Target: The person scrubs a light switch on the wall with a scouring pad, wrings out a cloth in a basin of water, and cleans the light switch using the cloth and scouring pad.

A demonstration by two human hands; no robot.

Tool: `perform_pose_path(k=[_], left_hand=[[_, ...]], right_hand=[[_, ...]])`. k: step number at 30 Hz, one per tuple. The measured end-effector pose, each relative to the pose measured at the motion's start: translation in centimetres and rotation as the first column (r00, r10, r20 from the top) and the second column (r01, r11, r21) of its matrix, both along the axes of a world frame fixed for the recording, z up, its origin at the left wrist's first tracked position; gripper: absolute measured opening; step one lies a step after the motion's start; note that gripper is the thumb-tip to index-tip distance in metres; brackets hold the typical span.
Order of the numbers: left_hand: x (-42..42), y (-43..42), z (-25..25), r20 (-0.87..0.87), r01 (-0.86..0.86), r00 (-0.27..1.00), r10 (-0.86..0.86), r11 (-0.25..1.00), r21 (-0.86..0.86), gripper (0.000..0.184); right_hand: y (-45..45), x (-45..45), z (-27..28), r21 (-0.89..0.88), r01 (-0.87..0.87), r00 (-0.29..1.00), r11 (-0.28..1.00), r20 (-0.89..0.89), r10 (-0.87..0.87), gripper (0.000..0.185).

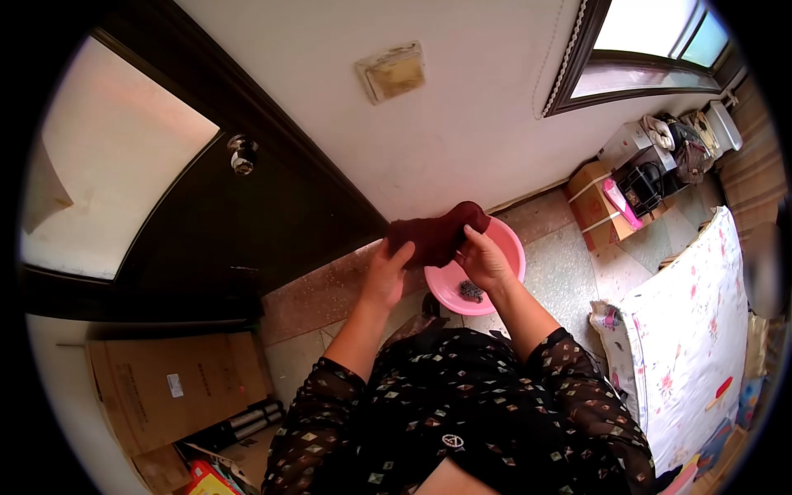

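Cloth (435,238) in both hands (485,262), above pink basin rim (519,262), open floor (563,276) beside

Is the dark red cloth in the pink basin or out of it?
Out: the left hand and right hand hold the dark red cloth raised, and it hides part of the pink basin from view.

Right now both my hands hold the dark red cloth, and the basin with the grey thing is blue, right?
No, the basin is pink in the head view; the grey thing is in it, and your left hand and right hand hold the dark red cloth.
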State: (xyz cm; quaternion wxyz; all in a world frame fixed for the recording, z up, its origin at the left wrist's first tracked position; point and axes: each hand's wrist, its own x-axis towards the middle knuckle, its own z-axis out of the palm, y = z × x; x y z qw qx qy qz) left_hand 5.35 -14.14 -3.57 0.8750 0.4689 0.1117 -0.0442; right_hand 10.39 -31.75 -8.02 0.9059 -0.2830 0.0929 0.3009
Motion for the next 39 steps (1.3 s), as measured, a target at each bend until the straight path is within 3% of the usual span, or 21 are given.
perform_pose_path(k=[3,5,7,9,11,13,15,17,19,22,24,28,30,31,33,37,39], left_hand=[[-0.4,1.0,-3.1,-0.122,0.147,0.984,-0.131,0.98,0.135,0.044],[-1.1,1.7,-3.7,-0.214,0.213,0.962,-0.169,0.957,0.199,0.048],[-1.9,3.5,-5.9,-0.44,0.454,0.861,-0.255,0.774,0.441,0.053],[-3.2,5.3,-6.8,-0.401,0.399,0.899,-0.178,0.712,0.578,0.049],[-4.8,9.0,-11.4,-0.373,0.355,0.923,-0.092,0.576,0.736,0.04],[-6.1,10.9,-10.1,-0.399,0.301,0.917,0.013,0.635,0.712,0.031],[-8.1,14.2,-11.9,-0.464,0.24,0.885,0.041,0.813,0.53,0.027],[-9.8,14.7,-9.2,-0.549,0.178,0.814,0.19,0.818,0.546,0.023],[-12.4,16.7,-10.4,-0.61,0.243,0.737,0.291,0.728,0.641,0.022],[-17.1,18.8,-11.3,-0.622,0.266,0.718,0.313,0.703,0.66,0.021],[-20.2,19.6,-12.3,-0.708,0.242,0.612,0.353,0.769,0.592,0.022],[-23.4,19.7,-13.0,-0.807,0.226,0.468,0.361,0.834,0.504,0.023],[-23.6,19.7,-13.4,-0.808,0.196,0.474,0.35,0.853,0.484,0.023],[-23.6,19.7,-13.5,-0.814,0.18,0.472,0.338,0.867,0.465,0.023],[-22.6,19.4,-12.6,-0.796,0.191,0.507,0.329,0.858,0.476,0.023],[-20.2,19.1,-13.1,-0.755,0.192,0.563,0.337,0.835,0.516,0.023],[-19.0,18.9,-13.0,-0.737,0.197,0.596,0.319,0.831,0.52,0.023]], right_hand=[[0.2,0.8,-1.0,-0.026,0.037,0.999,0.999,0.027,-0.036,0.04],[0.0,1.9,-2.0,-0.012,-0.032,0.992,0.999,-0.123,0.03,0.039],[0.4,2.9,-1.9,-0.102,-0.016,0.992,0.995,-0.125,0.003,0.035],[0.8,4.2,-2.4,-0.192,0.003,0.992,0.981,-0.123,-0.027,0.03],[1.1,5.7,-3.6,-0.36,-0.02,0.998,0.933,-0.069,-0.005,0.028],[1.8,7.3,-2.4,-0.454,-0.051,0.997,0.889,-0.08,0.017,0.03],[2.4,8.9,-1.8,-0.543,-0.084,0.995,0.835,-0.096,0.038,0.033],[3.0,10.6,-1.7,-0.639,-0.097,0.995,0.763,-0.083,0.057,0.035],[3.7,12.9,-3.8,-0.663,-0.069,0.998,0.745,-0.04,0.058,0.038],[4.6,15.1,-4.5,-0.692,-0.065,0.997,0.719,-0.012,0.078,0.041],[5.4,15.8,-3.0,-0.709,-0.01,1.0,0.705,-0.027,-0.014,0.048],[7.1,18.2,-3.6,-0.778,0.074,0.996,0.624,0.085,-0.011,0.043],[7.2,19.0,-3.0,-0.925,0.13,0.972,0.357,0.189,0.137,0.036],[7.1,19.3,-2.8,-0.925,0.136,0.969,0.354,0.199,0.146,0.036],[6.7,19.1,-1.8,-0.948,0.273,0.909,0.163,0.31,0.277,0.037],[6.3,18.3,1.5,-0.861,0.507,0.783,0.036,0.478,0.399,0.029],[6.0,18.2,3.6,-0.834,0.55,0.744,0.047,0.514,0.426,0.028]])
